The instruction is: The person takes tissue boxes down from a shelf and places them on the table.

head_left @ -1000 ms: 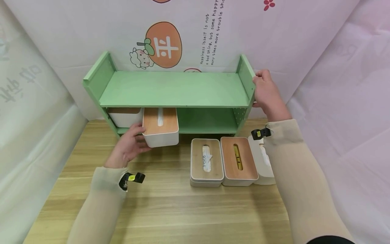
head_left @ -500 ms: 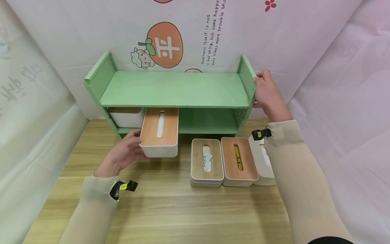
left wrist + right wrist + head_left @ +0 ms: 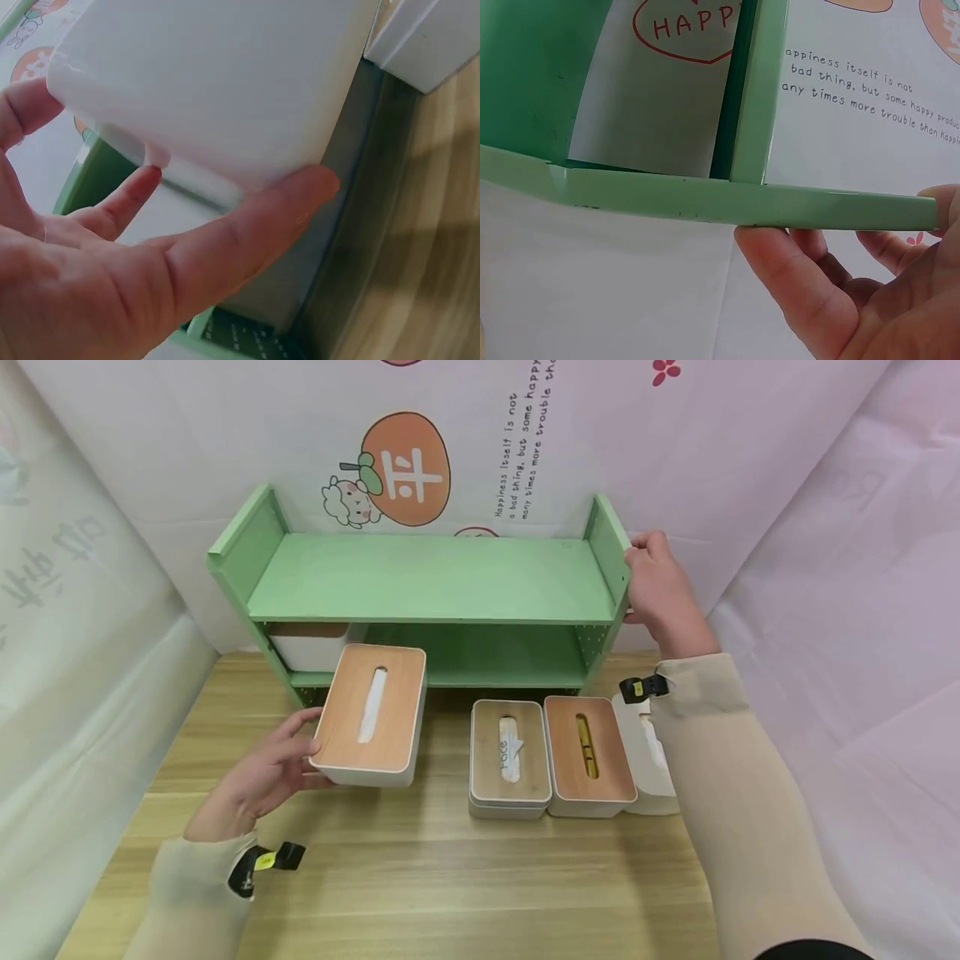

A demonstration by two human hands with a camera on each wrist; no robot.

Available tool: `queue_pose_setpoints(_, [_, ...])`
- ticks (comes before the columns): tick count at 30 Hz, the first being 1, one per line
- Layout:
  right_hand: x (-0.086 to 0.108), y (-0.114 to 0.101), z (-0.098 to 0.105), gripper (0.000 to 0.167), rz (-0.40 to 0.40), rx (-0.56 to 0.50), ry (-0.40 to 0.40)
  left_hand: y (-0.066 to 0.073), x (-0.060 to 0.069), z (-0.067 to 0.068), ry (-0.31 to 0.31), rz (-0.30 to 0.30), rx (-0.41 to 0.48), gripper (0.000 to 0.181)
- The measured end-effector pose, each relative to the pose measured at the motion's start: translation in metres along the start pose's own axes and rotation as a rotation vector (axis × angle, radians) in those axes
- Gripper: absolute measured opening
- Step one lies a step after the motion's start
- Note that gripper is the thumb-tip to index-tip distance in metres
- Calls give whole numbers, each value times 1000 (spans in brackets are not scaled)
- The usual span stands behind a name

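Note:
A white tissue box point(image 3: 397, 714) with a light wood lid and a slot showing white is out in front of the green shelf point(image 3: 427, 577). My left hand point(image 3: 258, 772) grips its near left end. Up close in the left wrist view, the thumb and fingers hold the white wall of the tissue box point(image 3: 202, 82). My right hand point(image 3: 660, 597) holds the shelf's right side panel. In the right wrist view the thumb of that hand point(image 3: 885, 300) presses on the edge of the green panel point(image 3: 667, 199), with other fingers on its far side.
Another white box with a wood-toned lid point(image 3: 311, 647) sits in the lower tier at left. On the wooden table point(image 3: 420, 877), right of centre, stand a lidded tissue box point(image 3: 483, 768), a second one with a yellow slot point(image 3: 558, 752) and a white box point(image 3: 637, 768).
My left hand has drawn the tissue box out of the lower tier, toward me and slightly left. It is now turned a little. The right hand stays on the panel.

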State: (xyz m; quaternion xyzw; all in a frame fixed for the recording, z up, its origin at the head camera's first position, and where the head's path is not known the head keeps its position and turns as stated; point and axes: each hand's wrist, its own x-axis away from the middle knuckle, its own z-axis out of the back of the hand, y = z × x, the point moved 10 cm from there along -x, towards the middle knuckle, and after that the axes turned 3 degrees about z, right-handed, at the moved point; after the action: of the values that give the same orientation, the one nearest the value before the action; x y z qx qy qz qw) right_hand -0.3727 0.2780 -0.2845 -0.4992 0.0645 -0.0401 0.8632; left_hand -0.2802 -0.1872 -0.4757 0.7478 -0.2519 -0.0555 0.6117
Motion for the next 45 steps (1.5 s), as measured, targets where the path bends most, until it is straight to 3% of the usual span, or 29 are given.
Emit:
queue_pose_setpoints(4, [0,-1,0,44,4,-1,1,-11,10,7,-13,-5,-6,47])
queue_pose_setpoints(8, [0,-2,1,44,7,5,6,-27,13,15,-7,32,13,43])
queue_pose_setpoints(15, [0,-3,0,46,7,3,8,-49,9,32,88,102,-51,46])
queue_pose_setpoints(22, [1,-3,1,44,7,6,19,-66,-1,38,130,172,-106,59])
queue_pose_setpoints(36, [0,-1,-1,47,1,23,18,-78,-17,17,25,178,-130,64])
queue_pose_setpoints(45, [1,-1,-1,43,12,17,24,-83,-25,1,19,183,-166,66])
